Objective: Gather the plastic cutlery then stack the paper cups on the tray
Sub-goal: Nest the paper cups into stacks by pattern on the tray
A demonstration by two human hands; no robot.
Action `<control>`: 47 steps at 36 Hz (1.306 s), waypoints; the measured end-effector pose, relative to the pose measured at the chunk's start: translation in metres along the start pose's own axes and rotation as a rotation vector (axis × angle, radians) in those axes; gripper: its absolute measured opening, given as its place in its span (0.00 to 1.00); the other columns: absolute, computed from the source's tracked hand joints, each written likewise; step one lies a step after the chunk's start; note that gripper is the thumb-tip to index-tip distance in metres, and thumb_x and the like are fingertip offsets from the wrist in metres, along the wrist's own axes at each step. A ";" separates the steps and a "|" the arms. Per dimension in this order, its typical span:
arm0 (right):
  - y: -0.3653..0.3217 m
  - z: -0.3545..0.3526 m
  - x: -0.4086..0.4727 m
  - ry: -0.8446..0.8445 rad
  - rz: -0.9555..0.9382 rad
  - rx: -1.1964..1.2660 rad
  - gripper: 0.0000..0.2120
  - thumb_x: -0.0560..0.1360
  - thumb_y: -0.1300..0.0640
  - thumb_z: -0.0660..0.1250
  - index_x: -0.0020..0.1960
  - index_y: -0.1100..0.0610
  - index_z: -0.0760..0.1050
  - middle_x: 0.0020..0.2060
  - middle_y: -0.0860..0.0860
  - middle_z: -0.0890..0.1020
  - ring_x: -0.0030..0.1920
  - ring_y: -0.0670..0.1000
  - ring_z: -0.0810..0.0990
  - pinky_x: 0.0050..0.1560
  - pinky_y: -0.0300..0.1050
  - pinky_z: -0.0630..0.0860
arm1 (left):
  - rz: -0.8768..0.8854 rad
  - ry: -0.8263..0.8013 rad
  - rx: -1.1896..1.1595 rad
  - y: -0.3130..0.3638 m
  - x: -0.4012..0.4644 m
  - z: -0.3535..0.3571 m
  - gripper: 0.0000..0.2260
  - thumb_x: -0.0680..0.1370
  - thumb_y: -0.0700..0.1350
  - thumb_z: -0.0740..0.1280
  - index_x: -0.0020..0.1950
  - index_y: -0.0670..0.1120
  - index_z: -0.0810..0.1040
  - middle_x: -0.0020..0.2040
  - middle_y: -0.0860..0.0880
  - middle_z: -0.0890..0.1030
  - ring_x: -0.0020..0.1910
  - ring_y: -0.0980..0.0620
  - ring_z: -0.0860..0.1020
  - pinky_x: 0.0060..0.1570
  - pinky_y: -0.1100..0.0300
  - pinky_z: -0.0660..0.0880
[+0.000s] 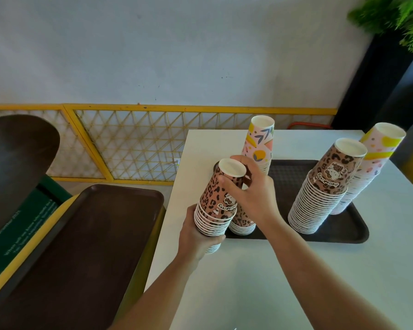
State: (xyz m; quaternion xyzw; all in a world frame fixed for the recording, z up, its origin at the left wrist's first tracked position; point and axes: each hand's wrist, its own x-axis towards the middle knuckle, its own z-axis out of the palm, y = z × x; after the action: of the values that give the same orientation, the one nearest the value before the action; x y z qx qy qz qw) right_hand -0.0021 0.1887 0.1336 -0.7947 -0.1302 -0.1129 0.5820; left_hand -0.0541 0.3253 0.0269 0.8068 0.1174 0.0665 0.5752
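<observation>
Currently: both hands on leopard-print cup stacks.
Left hand (198, 234) grips a stack (216, 201) at its base; right hand (250, 191) pinches a second stack (242, 220) on the tray (343, 232).

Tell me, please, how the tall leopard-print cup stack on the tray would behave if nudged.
The tall leopard-print stack already leans, so it would likely tip. Being nested paper cups, it is probably light and might slide on the tray.

Even, soft daylight; faint shadows fall on the bench (296, 282) near the arms. Wide-angle bending curves the edges; slight overall softness, no glare.
</observation>
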 end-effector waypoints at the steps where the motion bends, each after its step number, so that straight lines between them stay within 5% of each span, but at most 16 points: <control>1: 0.000 -0.001 0.001 0.010 0.002 0.000 0.22 0.67 0.50 0.74 0.59 0.49 0.73 0.47 0.41 0.79 0.51 0.41 0.78 0.50 0.35 0.76 | 0.002 -0.002 0.004 0.000 0.000 0.000 0.37 0.58 0.39 0.81 0.59 0.57 0.66 0.50 0.60 0.77 0.49 0.63 0.76 0.43 0.71 0.72; 9: -0.003 -0.010 0.008 0.111 0.010 0.061 0.22 0.67 0.49 0.74 0.59 0.51 0.74 0.50 0.46 0.79 0.49 0.39 0.78 0.43 0.24 0.73 | 0.022 -0.004 0.028 -0.001 0.001 0.001 0.36 0.58 0.38 0.81 0.57 0.57 0.67 0.49 0.62 0.77 0.48 0.63 0.76 0.42 0.75 0.71; 14: -0.004 -0.025 0.020 0.218 0.050 0.129 0.21 0.68 0.47 0.72 0.59 0.52 0.76 0.48 0.46 0.82 0.47 0.43 0.81 0.47 0.42 0.80 | -0.019 -0.003 -0.012 -0.003 0.002 0.001 0.35 0.58 0.37 0.81 0.56 0.58 0.68 0.50 0.60 0.78 0.49 0.60 0.77 0.43 0.70 0.73; 20: -0.001 -0.048 0.034 0.448 0.064 0.133 0.18 0.70 0.45 0.70 0.56 0.54 0.77 0.46 0.47 0.82 0.47 0.44 0.81 0.50 0.46 0.79 | -0.042 0.030 -0.009 -0.010 0.003 -0.003 0.37 0.57 0.37 0.81 0.58 0.56 0.67 0.50 0.59 0.78 0.50 0.55 0.77 0.44 0.65 0.74; 23: 0.007 -0.051 0.033 0.477 0.059 0.016 0.21 0.70 0.47 0.70 0.60 0.55 0.74 0.49 0.45 0.80 0.46 0.41 0.78 0.49 0.35 0.77 | -0.051 0.046 0.005 -0.012 0.004 -0.005 0.37 0.57 0.38 0.81 0.59 0.54 0.67 0.50 0.58 0.77 0.50 0.53 0.77 0.44 0.66 0.73; 26: 0.020 -0.043 0.026 0.435 0.048 -0.086 0.23 0.69 0.48 0.72 0.61 0.53 0.73 0.51 0.46 0.80 0.49 0.44 0.78 0.45 0.29 0.75 | -0.067 0.044 -0.007 -0.011 0.005 -0.005 0.37 0.57 0.37 0.81 0.59 0.53 0.67 0.50 0.56 0.77 0.51 0.52 0.77 0.42 0.68 0.73; 30: 0.036 -0.029 0.017 0.364 0.018 -0.178 0.25 0.67 0.51 0.74 0.61 0.55 0.72 0.52 0.47 0.78 0.51 0.45 0.75 0.50 0.40 0.76 | -0.080 0.026 -0.038 -0.006 0.006 -0.003 0.37 0.58 0.37 0.81 0.59 0.54 0.66 0.51 0.56 0.77 0.50 0.54 0.76 0.42 0.68 0.72; 33: 0.039 -0.023 0.011 0.247 0.033 -0.215 0.29 0.66 0.52 0.75 0.64 0.55 0.70 0.57 0.51 0.77 0.53 0.43 0.73 0.51 0.37 0.71 | -0.076 0.014 -0.053 -0.004 0.006 -0.002 0.37 0.58 0.36 0.81 0.60 0.53 0.66 0.52 0.55 0.77 0.52 0.53 0.76 0.42 0.68 0.73; 38: 0.028 -0.010 0.003 0.092 0.004 -0.178 0.34 0.68 0.44 0.71 0.69 0.53 0.63 0.66 0.50 0.70 0.64 0.46 0.69 0.56 0.37 0.66 | -0.070 0.010 -0.080 -0.002 0.006 0.001 0.38 0.57 0.36 0.81 0.60 0.54 0.67 0.52 0.56 0.78 0.53 0.54 0.77 0.46 0.64 0.75; 41: 0.016 -0.002 0.000 0.012 -0.013 -0.124 0.36 0.66 0.35 0.67 0.68 0.52 0.64 0.61 0.45 0.73 0.59 0.39 0.70 0.53 0.29 0.66 | -0.057 0.003 -0.074 0.000 0.006 0.002 0.38 0.58 0.36 0.81 0.59 0.56 0.66 0.52 0.58 0.77 0.52 0.56 0.77 0.45 0.67 0.74; 47: 0.011 0.007 -0.002 -0.108 0.024 -0.036 0.28 0.67 0.48 0.73 0.65 0.51 0.70 0.56 0.44 0.78 0.57 0.42 0.75 0.52 0.30 0.72 | -0.025 0.004 -0.056 0.003 0.005 0.004 0.37 0.57 0.36 0.81 0.57 0.57 0.67 0.51 0.58 0.78 0.51 0.59 0.77 0.43 0.69 0.73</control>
State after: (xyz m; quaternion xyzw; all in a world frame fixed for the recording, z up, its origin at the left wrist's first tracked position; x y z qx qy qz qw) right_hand 0.0002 0.1923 0.1211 -0.8115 -0.1499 -0.0652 0.5611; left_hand -0.0475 0.3217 0.0283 0.7888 0.1269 0.0643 0.5979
